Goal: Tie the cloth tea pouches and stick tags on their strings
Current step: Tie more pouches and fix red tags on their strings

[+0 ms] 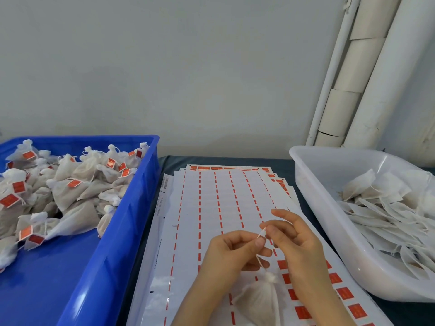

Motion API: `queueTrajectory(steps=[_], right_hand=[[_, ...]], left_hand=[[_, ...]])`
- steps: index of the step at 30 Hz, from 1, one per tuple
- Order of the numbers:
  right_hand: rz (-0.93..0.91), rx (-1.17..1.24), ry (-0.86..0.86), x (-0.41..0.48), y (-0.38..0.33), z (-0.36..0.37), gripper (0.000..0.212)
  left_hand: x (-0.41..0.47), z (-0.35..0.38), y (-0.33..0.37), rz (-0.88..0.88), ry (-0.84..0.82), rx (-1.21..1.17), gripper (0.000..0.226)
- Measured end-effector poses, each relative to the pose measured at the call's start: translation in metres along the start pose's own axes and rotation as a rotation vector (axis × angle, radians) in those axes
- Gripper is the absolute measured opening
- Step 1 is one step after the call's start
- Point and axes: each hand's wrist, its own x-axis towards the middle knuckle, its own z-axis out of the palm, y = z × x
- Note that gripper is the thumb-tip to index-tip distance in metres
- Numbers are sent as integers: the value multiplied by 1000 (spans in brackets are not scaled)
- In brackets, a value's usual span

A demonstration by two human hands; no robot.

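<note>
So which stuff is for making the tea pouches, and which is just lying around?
For the job: pouch; its string, pinched by left hand and right hand; tag sheets; blue bin of tagged pouches; white tub of flat pouches.

Just lying about: pipes; table cover.

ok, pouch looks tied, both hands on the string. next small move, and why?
Probably the right hand lets go and peels a red tag off the sheet. The pouch hangs tied, the left hand pinches the string end, and no tag plainly shows on it.
</note>
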Motion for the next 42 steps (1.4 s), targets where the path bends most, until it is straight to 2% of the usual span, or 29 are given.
queueTrajectory(steps=[4,5,8,10,12,18,22,26,37,42], right_hand=[[-10,-170,162,7,3,-7,8],[0,-249,178,10,3,-12,8],[117,-530,61,15,1,-32,10],[203,-720,-55,11,-1,-42,13],[257,-842,-88,0,-1,-43,20],[247,-1131,-149,-27,13,-28,47],[229,-1174,-217,-31,17,-23,62],[205,-1200,-237,-30,18,-20,65],[28,-1219,-231,-30,21,-23,48],[6,-1160,-180,-32,23,-22,41]], left_hand=[[2,-1,2,-20,49,-7,13],[2,-1,2,-22,58,-11,13],[2,-1,1,-19,78,-13,14],[2,-1,0,-12,80,-11,14],[2,-1,0,-4,88,-6,15],[3,1,1,3,130,25,15],[4,1,-1,-14,160,33,16],[7,2,-3,-3,157,88,16],[5,3,-6,5,100,144,20],[6,2,-7,-5,96,119,20]])
